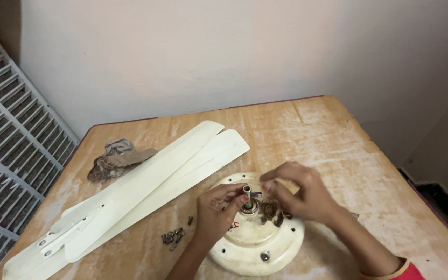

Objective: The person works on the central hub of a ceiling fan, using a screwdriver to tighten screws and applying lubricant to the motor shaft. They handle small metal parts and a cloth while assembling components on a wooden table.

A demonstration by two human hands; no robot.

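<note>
A round cream ceiling-fan motor housing (255, 243) lies on the wooden table (338, 140), with a short metal shaft (247, 196) standing up from its centre. My left hand (214, 212) rests on the housing's left side, fingers curled by the shaft's base. My right hand (299, 193) reaches over from the right, fingertips pinched near the top of the shaft, next to small blue and dark wires (269, 210). Whether either hand grips anything is hidden by the fingers.
Two long cream fan blades (146, 186) with metal brackets lie diagonally on the left. A few small screws (173, 237) sit beside the housing. A crumpled cloth and cardboard scrap (116, 158) lie at the back left. A metal grille (6, 145) stands left.
</note>
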